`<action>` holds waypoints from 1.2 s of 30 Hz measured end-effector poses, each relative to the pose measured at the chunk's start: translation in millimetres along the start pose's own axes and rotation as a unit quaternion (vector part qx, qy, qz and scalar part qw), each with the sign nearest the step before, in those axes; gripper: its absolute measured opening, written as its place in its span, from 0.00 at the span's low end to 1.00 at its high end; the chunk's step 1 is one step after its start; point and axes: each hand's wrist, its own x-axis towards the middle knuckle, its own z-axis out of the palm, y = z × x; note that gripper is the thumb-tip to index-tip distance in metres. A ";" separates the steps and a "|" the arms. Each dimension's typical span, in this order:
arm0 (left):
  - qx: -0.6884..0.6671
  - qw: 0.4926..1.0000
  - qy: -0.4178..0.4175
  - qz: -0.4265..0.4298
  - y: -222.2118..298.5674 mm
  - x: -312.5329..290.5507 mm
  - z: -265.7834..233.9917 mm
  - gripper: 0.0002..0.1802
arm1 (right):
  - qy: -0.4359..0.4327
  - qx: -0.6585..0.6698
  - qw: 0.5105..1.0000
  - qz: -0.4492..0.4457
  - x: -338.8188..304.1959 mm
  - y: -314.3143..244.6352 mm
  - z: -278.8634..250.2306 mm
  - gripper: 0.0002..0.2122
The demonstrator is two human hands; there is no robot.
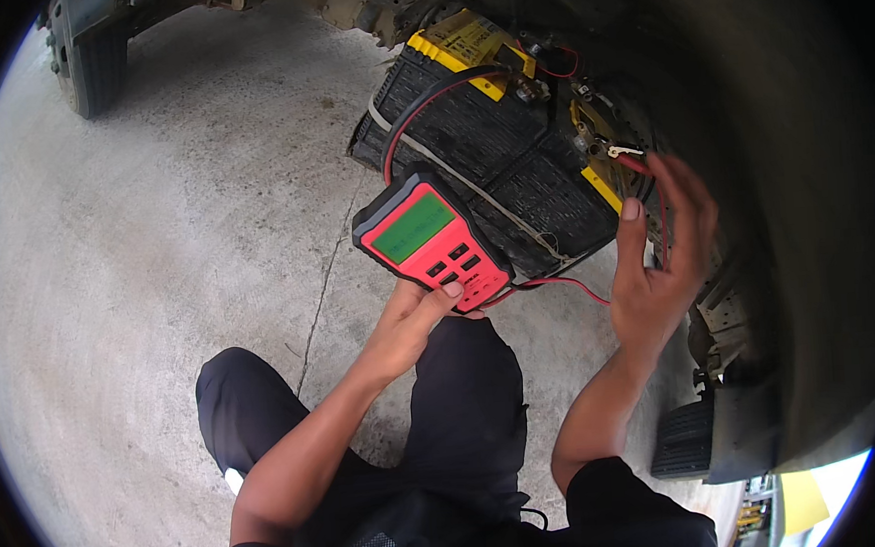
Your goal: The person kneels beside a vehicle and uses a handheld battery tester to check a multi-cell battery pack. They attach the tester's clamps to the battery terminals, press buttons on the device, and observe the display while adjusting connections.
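Observation:
My left hand (408, 327) is closed around the lower end of a battery tester (433, 244), red with a black edge and a lit green screen. Its thumb lies on the tester's face by the buttons. My right hand (666, 244) is raised with thumb and fingers apart. Its fingertips are beside the red handle of a clamp (630, 157), whose metal jaws are at a terminal of the right-hand battery (558, 201). To its left stands another black battery (432, 108) with a yellow top. A thin red lead (568, 284) runs from the tester towards my right hand.
A thick black and red cable (422, 104) arches over the batteries, and a pale strap (467, 183) crosses their front. Dark vehicle bodywork (807, 251) curves close along the right. A tyre (94, 69) stands at the far left on the concrete floor (174, 219).

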 end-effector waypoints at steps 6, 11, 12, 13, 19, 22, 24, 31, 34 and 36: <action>-0.052 0.998 -0.042 -0.016 -8.7 6.8 -0.6 0.32 | -0.336 0.085 0.933 0.094 56.9 115.3 -0.5 0.22; -0.049 0.998 -0.045 -0.009 -6.3 3.5 -0.1 0.32 | -0.350 -0.124 0.921 -0.121 66.7 126.3 8.8 0.20; -0.051 0.998 -0.048 -0.008 -6.9 3.2 -0.4 0.33 | -0.316 -0.155 0.922 -0.161 58.8 130.9 15.1 0.19; -0.054 0.997 -0.054 -0.005 -7.2 3.3 0.1 0.33 | -0.311 -0.163 0.923 -0.160 54.2 134.8 17.1 0.20; -0.077 0.996 -0.053 -0.004 -1.8 2.7 4.7 0.32 | -0.287 -0.188 0.907 -0.244 56.4 153.4 20.4 0.21; -0.059 0.997 -0.048 0.007 -2.0 1.2 7.1 0.33 | -0.281 -0.188 0.890 -0.306 75.6 154.0 23.4 0.20; -0.045 0.998 -0.053 0.009 -3.1 0.3 9.6 0.33 | -0.317 -0.171 0.884 -0.297 82.9 160.0 24.9 0.25; -0.059 0.994 -0.095 -0.011 -8.1 2.7 11.9 0.37 | -0.332 -0.153 0.866 -0.341 93.3 157.1 21.5 0.22; -0.060 0.997 -0.052 -0.002 -13.5 2.5 14.0 0.31 | -0.332 -0.161 0.865 -0.342 95.8 147.9 20.5 0.19; -0.063 0.997 -0.043 0.002 -14.9 3.3 14.4 0.28 | -0.335 -0.158 0.867 -0.333 97.2 145.1 20.3 0.17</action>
